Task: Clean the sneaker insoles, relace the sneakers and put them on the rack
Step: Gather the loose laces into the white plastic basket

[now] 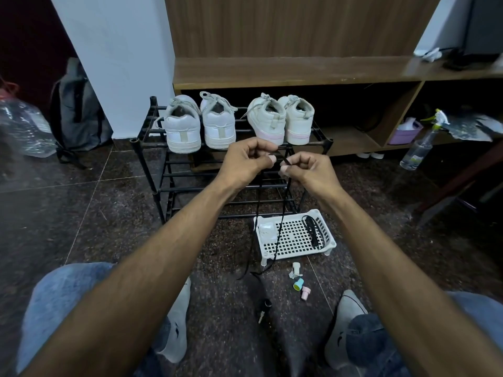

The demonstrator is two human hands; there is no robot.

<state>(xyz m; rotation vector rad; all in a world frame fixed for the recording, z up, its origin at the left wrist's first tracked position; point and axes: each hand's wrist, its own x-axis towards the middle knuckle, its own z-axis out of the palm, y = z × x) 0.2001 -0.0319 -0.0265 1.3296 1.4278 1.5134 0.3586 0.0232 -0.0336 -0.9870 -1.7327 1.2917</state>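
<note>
Both my hands are raised in front of the black shoe rack (pixel 163 175). My left hand (pixel 249 159) and my right hand (pixel 307 170) each pinch an end of a black shoelace (pixel 283 213), which hangs down in two strands to the floor. Two pairs of white sneakers stand heels toward me on the rack's top shelf: one pair on the left (pixel 201 126), one with pink soles on the right (pixel 283 121). A second black lace (pixel 313 229) lies in a white perforated tray (pixel 294 238) on the floor.
A small white packet (pixel 266 231) lies in the tray. Small coloured caps (pixel 299 284) and a key (pixel 264 308) lie on the dark tiled floor between my feet in grey shoes. A spray bottle (pixel 419 145) leans at the right. A grey backpack (pixel 76 112) stands at the left.
</note>
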